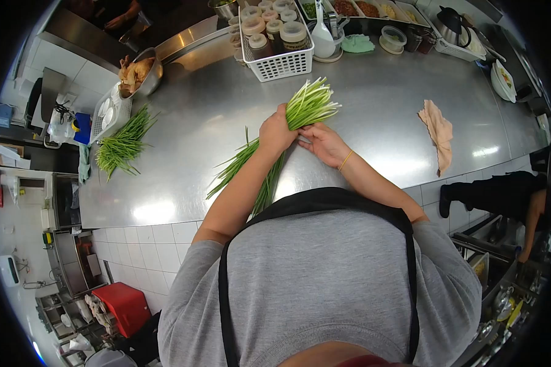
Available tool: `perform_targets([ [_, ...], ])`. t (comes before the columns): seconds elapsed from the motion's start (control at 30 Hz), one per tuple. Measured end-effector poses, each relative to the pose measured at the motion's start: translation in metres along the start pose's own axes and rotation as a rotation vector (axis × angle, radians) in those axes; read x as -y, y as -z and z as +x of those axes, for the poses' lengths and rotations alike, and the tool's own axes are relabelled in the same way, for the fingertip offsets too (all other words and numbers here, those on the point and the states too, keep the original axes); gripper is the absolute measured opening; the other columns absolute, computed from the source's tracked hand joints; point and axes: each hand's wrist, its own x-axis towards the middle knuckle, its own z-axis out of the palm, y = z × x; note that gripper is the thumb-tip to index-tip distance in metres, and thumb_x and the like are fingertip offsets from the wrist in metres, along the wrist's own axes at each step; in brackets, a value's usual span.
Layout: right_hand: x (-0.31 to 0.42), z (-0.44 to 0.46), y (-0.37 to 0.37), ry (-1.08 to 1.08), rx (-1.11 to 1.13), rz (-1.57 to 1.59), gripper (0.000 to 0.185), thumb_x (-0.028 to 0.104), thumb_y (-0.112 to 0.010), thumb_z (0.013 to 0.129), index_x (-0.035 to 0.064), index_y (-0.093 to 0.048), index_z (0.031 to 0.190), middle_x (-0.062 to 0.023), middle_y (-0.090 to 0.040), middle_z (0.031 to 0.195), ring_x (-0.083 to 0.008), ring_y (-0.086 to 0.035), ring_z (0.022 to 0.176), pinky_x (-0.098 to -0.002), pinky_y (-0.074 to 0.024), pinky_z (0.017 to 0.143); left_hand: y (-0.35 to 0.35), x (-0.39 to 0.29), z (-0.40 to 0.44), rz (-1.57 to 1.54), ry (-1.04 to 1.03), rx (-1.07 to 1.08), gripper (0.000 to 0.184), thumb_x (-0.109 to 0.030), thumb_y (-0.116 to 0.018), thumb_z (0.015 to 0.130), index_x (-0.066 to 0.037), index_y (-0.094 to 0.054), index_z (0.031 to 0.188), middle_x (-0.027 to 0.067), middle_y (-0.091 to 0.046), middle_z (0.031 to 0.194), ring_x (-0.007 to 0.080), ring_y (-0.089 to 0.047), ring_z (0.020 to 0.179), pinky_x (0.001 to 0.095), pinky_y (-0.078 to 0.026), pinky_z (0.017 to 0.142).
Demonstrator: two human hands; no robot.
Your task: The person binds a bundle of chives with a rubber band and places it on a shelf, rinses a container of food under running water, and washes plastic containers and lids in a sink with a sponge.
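Note:
A long bunch of garlic chives lies slantwise over the steel counter, its pale cut ends fanned out away from me and its dark green leaves trailing toward my body. My left hand is wrapped around the stalks just below the pale ends. Close beside it, my right hand, with a yellow band at the wrist, has its curled fingers against the lower side of the same stalks; its fingertips are partly hidden. My left forearm covers part of the leaves.
Another pile of chives lies at the left, near a metal bowl of poultry. A white basket of bottles stands at the back. At the right lies a crumpled peach cloth. Another person stands beyond the right edge.

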Motion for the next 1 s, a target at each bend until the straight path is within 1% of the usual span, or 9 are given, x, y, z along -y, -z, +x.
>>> perform_targets([
  [0.17, 0.014, -0.016, 0.005, -0.054, -0.063, -0.12, 0.04, 0.018, -0.05, 0.087, 0.0094, -0.038, 0.124, -0.0047, -0.044, 0.124, -0.0172, -0.04, 0.118, -0.0355, -0.0314, 0.097, -0.003, 0.032, 0.019, -0.128, 0.014, 0.026, 0.058, -0.017, -0.07, 0.059, -0.002, -0.049, 0.111, 0.0193, -0.063, 0.09, 0.0304, -0.062, 0.081, 0.0382, -0.049, 0.071],
  [0.27, 0.008, -0.012, 0.011, -0.114, -0.075, -0.07, 0.046, 0.026, -0.054, 0.087, 0.0094, -0.037, 0.126, -0.0054, -0.044, 0.124, -0.018, -0.04, 0.118, -0.0354, -0.0318, 0.096, -0.001, 0.047, 0.028, -0.632, 0.167, 0.116, 0.047, -0.003, -0.065, 0.061, 0.005, -0.052, 0.106, 0.0113, -0.063, 0.09, 0.0187, -0.06, 0.076, 0.0278, -0.048, 0.065],
  [0.4, 0.011, 0.002, -0.008, -0.116, 0.045, -0.007, 0.054, 0.038, -0.059, 0.084, 0.01, -0.039, 0.126, -0.0044, -0.046, 0.122, -0.0168, -0.043, 0.115, -0.035, -0.0344, 0.093, 0.014, 0.032, 0.02, -0.836, 0.178, 0.219, 0.045, -0.002, -0.065, 0.062, 0.004, -0.053, 0.105, 0.0123, -0.063, 0.092, 0.019, -0.062, 0.076, 0.0278, -0.049, 0.065],
  [0.47, 0.009, 0.015, -0.014, -0.1, 0.076, -0.005, 0.052, 0.037, -0.058, 0.085, 0.0102, -0.04, 0.126, -0.0038, -0.047, 0.122, -0.0169, -0.044, 0.114, -0.0351, -0.0349, 0.094, 0.003, 0.029, 0.019, -0.959, 0.118, 0.28, 0.063, -0.005, -0.068, 0.06, 0.004, -0.043, 0.118, 0.017, -0.062, 0.096, 0.026, -0.062, 0.082, 0.0314, -0.049, 0.073],
  [0.5, 0.007, 0.02, -0.017, -0.085, 0.106, -0.005, 0.051, 0.036, -0.058, 0.085, 0.0103, -0.041, 0.126, -0.0031, -0.048, 0.123, -0.0171, -0.045, 0.113, -0.0352, -0.0354, 0.094, 0.0, 0.023, 0.015, -0.958, 0.115, 0.276, 0.063, -0.005, -0.068, 0.06, 0.004, -0.043, 0.118, 0.017, -0.062, 0.096, 0.026, -0.062, 0.082, 0.0314, -0.049, 0.073],
  [0.57, 0.001, 0.028, -0.027, -0.057, 0.012, 0.049, 0.051, 0.031, -0.062, 0.083, 0.0081, -0.042, 0.124, -0.0048, -0.05, 0.12, -0.0177, -0.047, 0.111, -0.0363, -0.037, 0.093, -0.002, 0.01, 0.0, -0.461, -0.172, 0.034, 0.073, -0.008, -0.067, 0.063, 0.003, -0.034, 0.127, 0.0194, -0.061, 0.096, 0.0347, -0.06, 0.085, 0.0348, -0.049, 0.078],
  [0.6, -0.001, 0.029, -0.03, 0.018, -0.063, 0.053, 0.051, 0.028, -0.066, 0.08, 0.007, -0.045, 0.12, -0.0047, -0.052, 0.115, -0.0166, -0.048, 0.108, -0.0344, -0.0377, 0.091, 0.0, 0.002, -0.006, -0.411, -0.201, 0.082, 0.08, -0.013, -0.067, 0.065, 0.0, -0.026, 0.133, 0.0232, -0.054, 0.108, 0.0412, -0.052, 0.099, 0.0378, -0.043, 0.088],
  [0.73, 0.003, 0.024, -0.037, 0.101, -0.163, 0.141, 0.042, 0.016, -0.071, 0.075, 0.0049, -0.052, 0.111, -0.0042, -0.056, 0.103, -0.0152, -0.054, 0.096, -0.0304, -0.0437, 0.083, -0.007, -0.003, -0.015, -0.136, -0.119, 0.125, 0.087, -0.023, -0.064, 0.067, -0.007, -0.017, 0.138, 0.0222, -0.03, 0.133, 0.0371, -0.032, 0.121, 0.0461, -0.031, 0.097],
  [1.0, 0.008, 0.022, -0.026, 0.111, -0.169, 0.234, 0.028, 0.017, -0.066, 0.079, 0.004, -0.058, 0.102, -0.0049, -0.059, 0.099, -0.015, -0.057, 0.091, -0.0299, -0.0466, 0.078, 0.017, -0.029, -0.037, -0.139, -0.156, 0.123, 0.084, -0.026, -0.057, 0.066, -0.009, -0.02, 0.14, 0.0195, -0.016, 0.14, 0.0358, -0.022, 0.126, 0.048, -0.021, 0.101],
])
